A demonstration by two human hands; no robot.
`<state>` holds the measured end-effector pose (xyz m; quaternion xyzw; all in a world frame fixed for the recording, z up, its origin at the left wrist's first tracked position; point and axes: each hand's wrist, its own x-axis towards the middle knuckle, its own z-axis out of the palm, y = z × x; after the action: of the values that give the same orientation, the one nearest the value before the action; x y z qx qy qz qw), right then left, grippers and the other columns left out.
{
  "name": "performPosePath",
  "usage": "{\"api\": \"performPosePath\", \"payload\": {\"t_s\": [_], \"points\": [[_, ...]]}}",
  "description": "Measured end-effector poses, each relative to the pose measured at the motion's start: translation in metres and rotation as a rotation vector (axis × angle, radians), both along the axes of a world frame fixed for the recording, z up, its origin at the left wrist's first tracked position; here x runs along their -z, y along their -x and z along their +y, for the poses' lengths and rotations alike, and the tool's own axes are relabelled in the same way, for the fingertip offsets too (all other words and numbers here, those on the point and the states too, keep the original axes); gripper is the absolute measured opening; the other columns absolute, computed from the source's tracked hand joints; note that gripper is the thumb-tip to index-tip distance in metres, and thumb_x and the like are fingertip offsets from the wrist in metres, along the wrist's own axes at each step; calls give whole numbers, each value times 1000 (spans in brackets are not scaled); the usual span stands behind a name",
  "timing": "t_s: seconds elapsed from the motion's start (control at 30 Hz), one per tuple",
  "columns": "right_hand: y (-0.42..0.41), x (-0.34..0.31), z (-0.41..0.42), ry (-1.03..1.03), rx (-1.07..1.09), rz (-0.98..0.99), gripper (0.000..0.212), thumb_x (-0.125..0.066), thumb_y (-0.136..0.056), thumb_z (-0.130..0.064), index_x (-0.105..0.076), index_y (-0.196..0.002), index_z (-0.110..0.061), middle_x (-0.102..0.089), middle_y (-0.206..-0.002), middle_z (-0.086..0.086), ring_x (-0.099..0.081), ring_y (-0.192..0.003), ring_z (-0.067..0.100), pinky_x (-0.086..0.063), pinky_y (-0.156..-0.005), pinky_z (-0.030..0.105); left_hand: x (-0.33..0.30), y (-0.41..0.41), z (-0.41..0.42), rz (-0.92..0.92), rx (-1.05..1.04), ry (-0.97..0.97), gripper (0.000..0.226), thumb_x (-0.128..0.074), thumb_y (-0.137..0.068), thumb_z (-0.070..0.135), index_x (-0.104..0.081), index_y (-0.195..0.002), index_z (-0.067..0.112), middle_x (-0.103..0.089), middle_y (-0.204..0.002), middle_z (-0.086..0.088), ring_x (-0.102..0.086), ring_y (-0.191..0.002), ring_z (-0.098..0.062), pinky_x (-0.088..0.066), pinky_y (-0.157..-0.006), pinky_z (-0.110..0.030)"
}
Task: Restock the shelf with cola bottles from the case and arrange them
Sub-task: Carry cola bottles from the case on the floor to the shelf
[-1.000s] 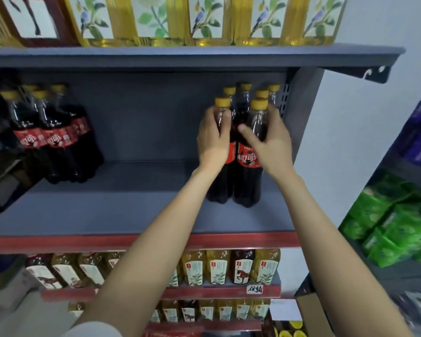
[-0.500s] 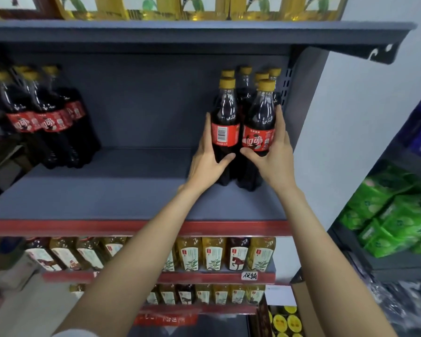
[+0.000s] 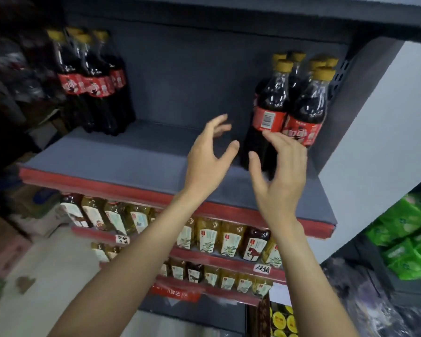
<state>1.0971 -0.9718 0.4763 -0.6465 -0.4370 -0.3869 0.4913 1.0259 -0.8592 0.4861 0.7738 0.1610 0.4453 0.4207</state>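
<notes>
grey metal shelf (image 3: 131, 152) w/ a red front edge takes up most of the view, tilted bc of the head cam. right end has a cluster of cola bottles (image 3: 299, 105): dark liquid, yellow caps, red labels, standing upright and packed tight against the side panel. another group of cola bottles (image 3: 93, 81) sits at the far left, big bare gap btwn them. lower shelves (image 3: 229, 259) are full of yellowish bottles w/ white labels, green packs (image 3: 408, 237) off to the right. left hand (image 3: 209, 152) hovers in front of the gap, fingers spread, holding nothing. right hand (image 3: 280, 166) is just in front of the right cluster, fingers loose and open too; can't tell if the tips touch a label.
</notes>
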Motion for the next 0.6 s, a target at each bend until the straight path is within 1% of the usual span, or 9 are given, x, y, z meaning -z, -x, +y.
{"api": "performPosePath", "payload": {"t_s": [0.07,0.17,0.23,0.3,0.37,0.4,0.47,0.53,0.6], "points": [[31,4,17,4,-119,-5,24,-57,-93,-14,-62,-111,1,-65,-106,14,-55,-103,25,-43,-92,34,2,44,1,-83,-36,11,39,-57,-91,27,-48,-129,21,-67,-106,11,-61,-106,-5,-46,-97,-31],[87,16,49,16,-344,32,20,-55,-93,-12,-64,-101,4,-67,-97,13,-58,-94,24,-45,-87,30,10,118,12,-151,-159,-14,27,-51,-93,25,-56,-119,16,-68,-86,11,-66,-88,-7,-50,-85,-27],[127,28,72,39,-482,76,17,-55,-93,-12,-64,-98,2,-68,-92,11,-60,-88,19,-46,-82,24,22,170,25,-182,-273,-39,20,-49,-93,25,-59,-110,21,-64,-76,16,-65,-75,-6,-51,-73,-27],[168,42,96,81,-602,132,15,-55,-94,-14,-63,-99,-2,-67,-90,8,-59,-82,13,-46,-77,19,38,224,39,-183,-383,-44,16,-49,-94,25,-60,-106,25,-61,-71,17,-62,-65,-7,-50,-63,-26],[210,60,123,180,-708,221,15,-57,-93,-15,-64,-101,-4,-66,-88,6,-58,-78,9,-45,-74,14,57,282,57,-119,-487,-34,16,-49,-93,26,-60,-105,28,-61,-72,17,-61,-63,-7,-49,-58,-26],[231,71,137,250,-755,272,16,-57,-91,-14,-64,-102,-4,-66,-89,6,-57,-77,8,-45,-72,12,67,311,67,-57,-528,-12,16,-50,-93,28,-60,-104,31,-61,-74,16,-60,-63,-6,-49,-58,-25],[271,97,166,405,-829,367,19,-59,-90,-15,-63,-106,-7,-66,-92,4,-58,-78,7,-47,-71,12,88,368,87,101,-581,100,14,-53,-89,31,-59,-100,37,-64,-76,13,-60,-67,-5,-48,-60,-19],[311,122,198,561,-867,432,22,-58,-88,-20,-63,-108,-12,-66,-97,0,-61,-81,11,-51,-72,20,111,425,110,247,-598,255,23,-60,-86,23,-57,-105,37,-66,-80,14,-61,-76,-2,-45,-63,-11],[350,149,232,715,-887,491,25,-58,-87,-20,-63,-110,-13,-63,-101,-5,-61,-86,16,-51,-74,25,136,479,137,333,-631,376,29,-62,-89,13,-57,-112,30,-67,-85,17,-62,-84,1,-45,-67,-11]]}}
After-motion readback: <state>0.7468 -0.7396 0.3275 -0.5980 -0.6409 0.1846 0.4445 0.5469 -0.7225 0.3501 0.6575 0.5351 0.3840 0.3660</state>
